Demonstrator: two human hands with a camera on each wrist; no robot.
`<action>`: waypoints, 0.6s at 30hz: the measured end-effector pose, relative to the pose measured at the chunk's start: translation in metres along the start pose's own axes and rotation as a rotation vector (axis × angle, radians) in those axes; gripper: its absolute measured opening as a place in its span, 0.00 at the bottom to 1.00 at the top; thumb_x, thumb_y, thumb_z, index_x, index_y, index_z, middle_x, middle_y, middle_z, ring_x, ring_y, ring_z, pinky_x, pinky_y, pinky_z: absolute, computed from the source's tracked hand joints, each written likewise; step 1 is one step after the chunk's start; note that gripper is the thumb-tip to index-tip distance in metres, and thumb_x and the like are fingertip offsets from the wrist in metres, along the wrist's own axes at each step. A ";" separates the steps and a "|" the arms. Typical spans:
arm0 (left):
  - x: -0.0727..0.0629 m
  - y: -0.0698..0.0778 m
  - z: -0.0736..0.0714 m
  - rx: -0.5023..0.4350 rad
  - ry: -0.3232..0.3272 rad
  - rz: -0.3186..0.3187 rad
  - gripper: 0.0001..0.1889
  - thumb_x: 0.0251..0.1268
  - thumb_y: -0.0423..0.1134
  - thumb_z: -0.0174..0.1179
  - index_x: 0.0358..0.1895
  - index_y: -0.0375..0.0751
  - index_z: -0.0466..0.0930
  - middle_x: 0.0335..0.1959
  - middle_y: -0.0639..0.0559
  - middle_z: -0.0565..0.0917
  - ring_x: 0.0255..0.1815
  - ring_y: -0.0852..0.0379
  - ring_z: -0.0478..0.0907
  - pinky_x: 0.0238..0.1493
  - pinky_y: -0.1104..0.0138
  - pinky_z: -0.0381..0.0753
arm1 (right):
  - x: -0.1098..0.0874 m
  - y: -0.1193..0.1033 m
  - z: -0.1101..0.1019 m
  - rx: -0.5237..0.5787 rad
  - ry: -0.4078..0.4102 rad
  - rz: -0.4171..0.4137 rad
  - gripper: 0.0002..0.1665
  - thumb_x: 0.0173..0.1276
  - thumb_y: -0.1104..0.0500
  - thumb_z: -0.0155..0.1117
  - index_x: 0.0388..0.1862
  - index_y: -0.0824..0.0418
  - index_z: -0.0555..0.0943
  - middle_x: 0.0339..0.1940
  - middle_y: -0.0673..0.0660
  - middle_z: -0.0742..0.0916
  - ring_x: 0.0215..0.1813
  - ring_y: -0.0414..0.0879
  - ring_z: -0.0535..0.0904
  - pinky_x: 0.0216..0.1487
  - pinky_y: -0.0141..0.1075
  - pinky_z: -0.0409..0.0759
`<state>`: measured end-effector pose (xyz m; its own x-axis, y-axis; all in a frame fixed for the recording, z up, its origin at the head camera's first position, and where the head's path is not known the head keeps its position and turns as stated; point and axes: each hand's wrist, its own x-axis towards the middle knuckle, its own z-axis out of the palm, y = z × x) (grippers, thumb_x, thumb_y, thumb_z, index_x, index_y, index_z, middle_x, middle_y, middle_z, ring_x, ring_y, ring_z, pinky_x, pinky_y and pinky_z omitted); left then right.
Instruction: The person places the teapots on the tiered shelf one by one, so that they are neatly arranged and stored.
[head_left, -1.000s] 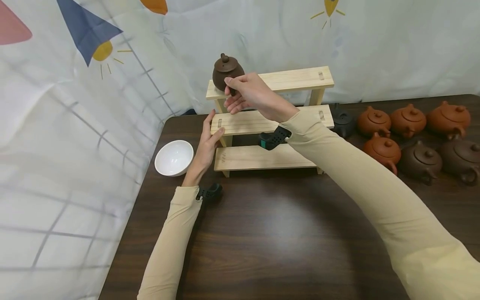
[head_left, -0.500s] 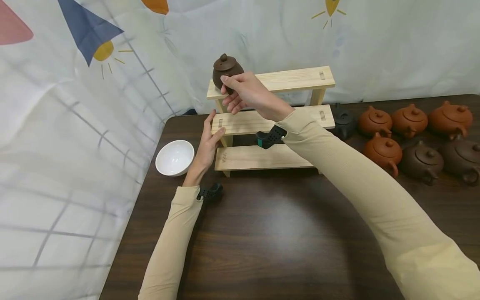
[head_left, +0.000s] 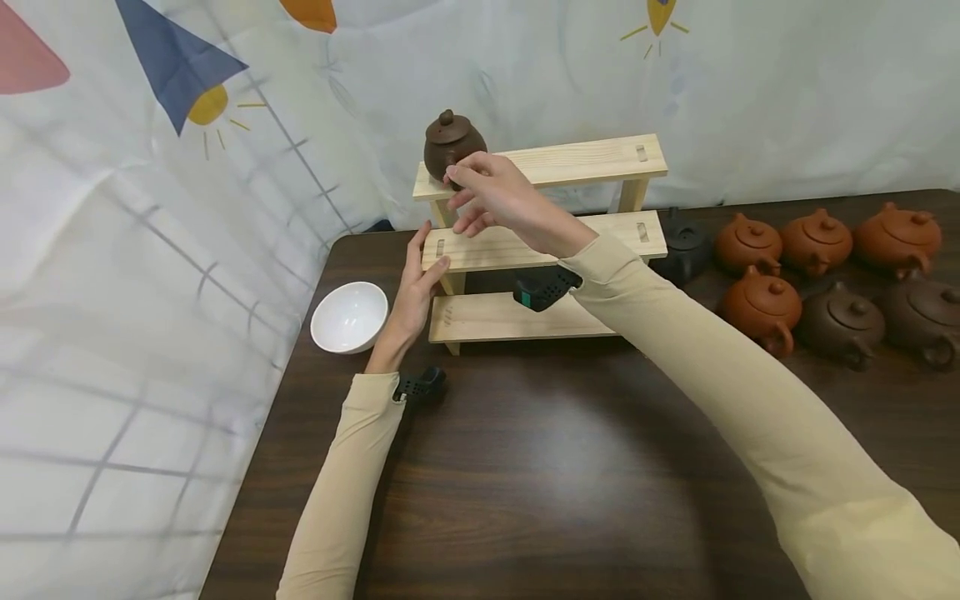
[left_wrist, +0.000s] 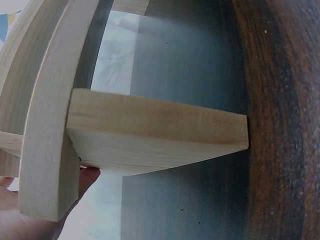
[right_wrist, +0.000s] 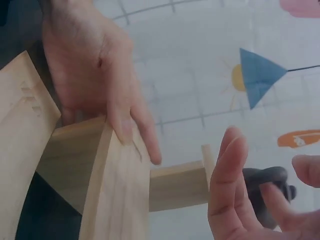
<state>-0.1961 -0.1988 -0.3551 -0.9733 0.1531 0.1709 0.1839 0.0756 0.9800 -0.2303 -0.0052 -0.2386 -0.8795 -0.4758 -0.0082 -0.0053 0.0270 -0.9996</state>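
Note:
A dark brown teapot [head_left: 447, 140] with a knobbed lid stands upright at the left end of the top board of a three-tier wooden shelf [head_left: 592, 160]. My right hand [head_left: 504, 196] is at the teapot's near side, fingers loosely bent. In the right wrist view, thumb and fingers are spread apart, with the teapot [right_wrist: 265, 177] seen behind them. My left hand [head_left: 411, 292] grips the left end of the middle board, its thumb on the front edge. The left wrist view shows a fingertip [left_wrist: 90, 176] behind the board, close to the shelf leg [left_wrist: 160, 127].
Left of the shelf sits a white bowl [head_left: 349, 317]. On the right of the dark wooden table [head_left: 525, 483] several teapots stand close together: orange ones [head_left: 817, 237], dark brown ones [head_left: 842, 323] and a black one [head_left: 684, 246]. A patterned white curtain [head_left: 787, 100] hangs behind.
The right hand's fingers have loosened from the teapot and drawn slightly right and down. The teapot stays on the top board; the left hand keeps its place.

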 end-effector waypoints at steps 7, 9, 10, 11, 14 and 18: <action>0.000 -0.002 -0.001 -0.019 0.010 0.007 0.38 0.81 0.36 0.46 0.84 0.34 0.36 0.84 0.36 0.46 0.79 0.48 0.52 0.76 0.60 0.54 | -0.046 0.001 -0.013 0.001 0.053 -0.091 0.23 0.86 0.53 0.50 0.73 0.58 0.66 0.55 0.63 0.78 0.39 0.55 0.85 0.40 0.39 0.83; 0.000 -0.003 -0.001 -0.022 0.008 0.013 0.38 0.81 0.35 0.46 0.84 0.33 0.36 0.84 0.36 0.45 0.80 0.49 0.50 0.76 0.60 0.53 | -0.064 0.000 -0.019 -0.021 0.050 -0.110 0.21 0.86 0.55 0.50 0.71 0.60 0.68 0.54 0.62 0.79 0.40 0.57 0.85 0.39 0.39 0.83; 0.001 -0.003 -0.001 -0.022 0.006 0.017 0.38 0.81 0.35 0.46 0.84 0.33 0.36 0.84 0.37 0.44 0.81 0.49 0.49 0.77 0.60 0.53 | -0.074 0.000 -0.022 -0.039 0.049 -0.117 0.20 0.85 0.56 0.50 0.70 0.61 0.69 0.53 0.63 0.79 0.40 0.58 0.85 0.38 0.39 0.82; 0.001 -0.004 0.000 -0.019 0.003 0.021 0.38 0.81 0.36 0.46 0.84 0.33 0.36 0.84 0.37 0.44 0.81 0.49 0.49 0.77 0.60 0.52 | -0.083 0.001 -0.025 -0.063 0.044 -0.123 0.19 0.85 0.56 0.51 0.69 0.62 0.70 0.53 0.64 0.79 0.40 0.58 0.84 0.38 0.39 0.82; 0.001 -0.004 0.000 -0.011 -0.003 0.027 0.39 0.81 0.36 0.46 0.84 0.33 0.36 0.84 0.37 0.42 0.82 0.48 0.47 0.78 0.59 0.51 | -0.110 0.008 -0.033 -0.162 0.028 -0.131 0.17 0.85 0.58 0.52 0.66 0.63 0.71 0.54 0.65 0.78 0.39 0.58 0.84 0.38 0.40 0.82; 0.001 -0.004 0.001 -0.013 -0.002 0.024 0.39 0.81 0.38 0.46 0.85 0.34 0.36 0.84 0.38 0.43 0.82 0.47 0.48 0.79 0.54 0.51 | -0.146 0.029 -0.043 -0.295 -0.006 -0.123 0.15 0.85 0.58 0.53 0.63 0.64 0.72 0.51 0.63 0.79 0.37 0.56 0.83 0.38 0.41 0.81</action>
<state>-0.1978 -0.1981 -0.3594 -0.9685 0.1566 0.1938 0.2051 0.0592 0.9770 -0.1227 0.1028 -0.2655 -0.8612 -0.4960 0.1111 -0.2497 0.2226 -0.9424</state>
